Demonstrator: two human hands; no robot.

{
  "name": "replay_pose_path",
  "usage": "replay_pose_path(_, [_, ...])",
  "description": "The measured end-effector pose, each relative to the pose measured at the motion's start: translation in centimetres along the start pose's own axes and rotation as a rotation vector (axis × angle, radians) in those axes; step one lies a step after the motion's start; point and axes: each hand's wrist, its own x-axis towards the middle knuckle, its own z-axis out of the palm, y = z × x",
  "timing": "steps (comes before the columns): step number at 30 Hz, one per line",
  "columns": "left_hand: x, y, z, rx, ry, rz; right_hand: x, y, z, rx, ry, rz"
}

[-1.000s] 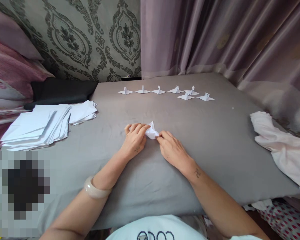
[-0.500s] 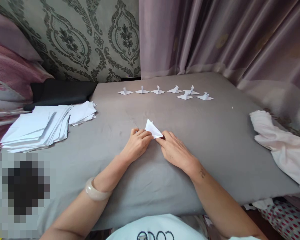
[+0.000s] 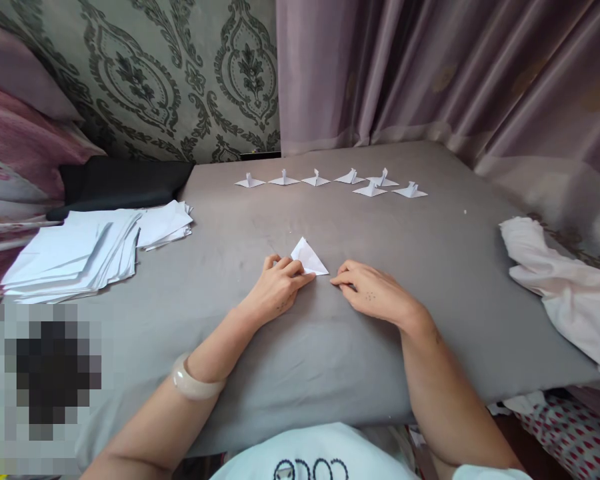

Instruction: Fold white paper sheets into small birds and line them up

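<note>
A white paper folded into a triangle (image 3: pixel 311 259) lies on the grey cloth in front of me, its tip pointing away. My left hand (image 3: pixel 280 283) is closed over its left side, fingers curled and thumb pressed along the lower edge; part of the paper is hidden beneath it. Just right of the paper's right corner, apart from it, rests my right hand (image 3: pixel 373 290). Its fingers are loosely bent, with a small gap between thumb and forefinger, and nothing shows in them.
Several folded paper birds (image 3: pixel 316 179) stand across the far side of the grey-covered table (image 3: pixel 220 240). At the left are stacks of white paper (image 3: pixel 75 257) beside a black item (image 3: pixel 125 183). A pale cloth (image 3: pixel 570 287) lies at the right edge.
My right hand has let go of the paper's right corner and moved right. The folded paper has turned slightly and lies flatter, while my left hand stays on it.
</note>
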Motion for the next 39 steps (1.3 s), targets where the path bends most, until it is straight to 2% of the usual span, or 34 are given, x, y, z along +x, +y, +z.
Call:
replay_pose_path(5, [0.1,0.2,0.2,0.042,-0.069,-0.034,0.6,0.0,0.2,0.056,0.058,0.142])
replay_pose_path(10, [0.3,0.3,0.4,0.037,-0.046,-0.048,2.2,-0.7,1.8,0.122,0.237,0.214])
replay_pose_path(14, [0.3,0.0,0.5,-0.030,0.085,-0.049,3.2,-0.9,3.6,0.191,0.281,0.158])
replay_pose_path(16, [0.2,0.0,0.3,-0.025,0.198,-0.129,3.4,-1.1,4.1,0.177,0.313,0.101])
replay_pose_path(19, [0.1,0.1,-0.1,0.059,0.386,-0.292,3.4,-1.6,4.3,0.062,0.439,-0.030])
replay_pose_path(22, [-0.2,0.1,-0.6,0.155,0.444,-0.291,3.5,-1.9,4.1,-0.144,0.554,-0.152])
replay_pose_path(25, [-0.4,0.0,-0.8,0.190,0.368,-0.196,3.7,-1.9,4.2,-0.264,0.536,-0.211])
replay_pose_path(28, [-0.4,-0.3,-0.6,0.177,0.268,-0.130,3.6,-1.6,4.4,-0.285,0.467,-0.212])
replay_pose_path(35, [-0.2,-0.2,-0.3,0.098,0.225,-0.133,3.0,-1.5,4.0,-0.157,0.308,-0.063])
replay_pose_path(39, [0.0,0.0,-0.2,0.070,0.231,-0.164,3.5,-1.4,4.5,-0.046,0.306,0.019])
